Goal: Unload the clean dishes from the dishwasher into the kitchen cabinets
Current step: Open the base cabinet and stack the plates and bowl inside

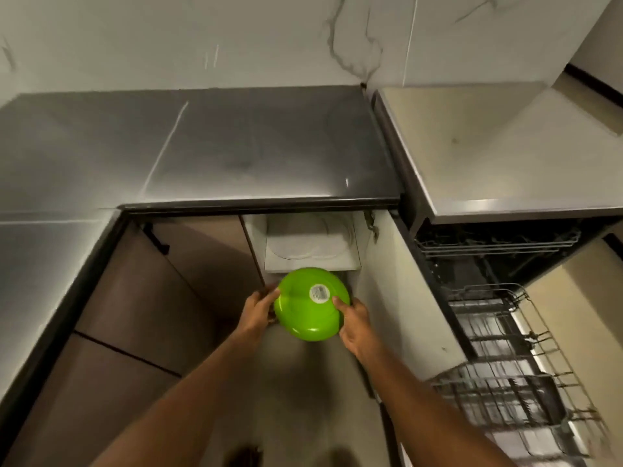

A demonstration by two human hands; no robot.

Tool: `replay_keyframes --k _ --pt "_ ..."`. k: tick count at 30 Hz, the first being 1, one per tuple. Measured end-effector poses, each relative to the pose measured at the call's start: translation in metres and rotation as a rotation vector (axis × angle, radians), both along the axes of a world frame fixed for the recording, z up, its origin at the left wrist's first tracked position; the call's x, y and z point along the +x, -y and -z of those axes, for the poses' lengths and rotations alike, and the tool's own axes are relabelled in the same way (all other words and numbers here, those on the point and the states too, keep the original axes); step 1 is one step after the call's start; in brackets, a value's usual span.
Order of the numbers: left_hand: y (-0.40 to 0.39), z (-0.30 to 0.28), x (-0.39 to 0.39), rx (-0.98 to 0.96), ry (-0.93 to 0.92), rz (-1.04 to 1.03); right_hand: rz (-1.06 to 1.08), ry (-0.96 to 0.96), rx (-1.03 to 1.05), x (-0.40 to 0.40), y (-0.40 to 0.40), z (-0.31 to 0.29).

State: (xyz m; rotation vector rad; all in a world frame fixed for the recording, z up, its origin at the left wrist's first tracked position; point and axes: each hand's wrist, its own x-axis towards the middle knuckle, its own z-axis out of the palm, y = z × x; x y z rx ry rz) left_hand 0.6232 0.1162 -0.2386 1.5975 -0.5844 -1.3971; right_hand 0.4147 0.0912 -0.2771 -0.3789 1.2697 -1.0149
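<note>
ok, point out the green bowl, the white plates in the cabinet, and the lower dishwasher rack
green bowl [305,311], head view, upturned underside left of its label
white plates [303,242], head view, face of the top plate
lower dishwasher rack [505,375], head view, wire grid

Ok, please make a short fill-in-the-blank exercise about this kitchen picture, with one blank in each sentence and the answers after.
1. Both hands, left hand and right hand, hold a bowl of ____ colour.
2. The round sticker on the bowl is ____.
3. The white plates lie on a shelf inside the open ____.
4. The dishwasher rack is pulled ____.

Answers: green; white; cabinet; out
</note>
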Motion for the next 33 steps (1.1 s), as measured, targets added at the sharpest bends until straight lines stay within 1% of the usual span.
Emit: replay_keyframes --k 1,3,5,6,8,10,12,14,16,21,23,25,29,33 --pt "0.01 0.035 0.005 -0.008 0.006 -0.001 0.0 0.013 -0.004 0.006 0.004 0.03" --pt "0.031 0.098 0.013 0.036 -0.003 0.021 -0.003 0.053 -0.011 0.014 0.018 0.11" --pt "0.057 0.166 0.024 0.046 -0.056 0.057 -0.01 0.046 -0.016 0.02 0.036 0.157" --pt "0.074 0.205 0.034 0.014 -0.078 0.099 -0.026 0.059 -0.048 0.025 0.046 0.178" --pt "0.115 0.283 0.054 -0.026 -0.098 0.134 0.011 0.061 -0.101 0.035 0.069 0.207" --pt "0.149 0.328 0.056 -0.024 -0.095 0.096 0.036 0.042 -0.161 0.04 0.099 0.238" --pt "0.167 0.34 0.041 -0.106 -0.077 0.059 0.067 -0.08 -0.193 0.042 0.129 0.273" --pt "0.196 0.388 0.037 -0.206 -0.084 0.0 0.051 -0.229 -0.223 0.042 0.155 0.308" --pt "0.221 0.422 0.035 -0.219 -0.084 -0.018 0.007 -0.328 -0.268 0.037 0.177 0.342" --pt "0.233 0.465 0.035 -0.246 -0.025 0.071 -0.123 -0.392 -0.318 0.033 0.22 0.405" --pt "0.24 0.485 0.038 -0.28 0.046 0.091 -0.165 -0.409 -0.403 0.032 0.231 0.425" --pt "0.249 0.505 0.039 -0.312 0.129 0.105 -0.217 -0.48 -0.503 0.031 0.239 0.44" --pt "0.267 0.539 0.039 -0.333 0.161 0.093 -0.251 -0.581 -0.659 0.033 0.255 0.473" --pt "0.295 0.566 0.052 -0.354 0.229 0.068 -0.205 -0.639 -0.794 0.035 0.26 0.491"
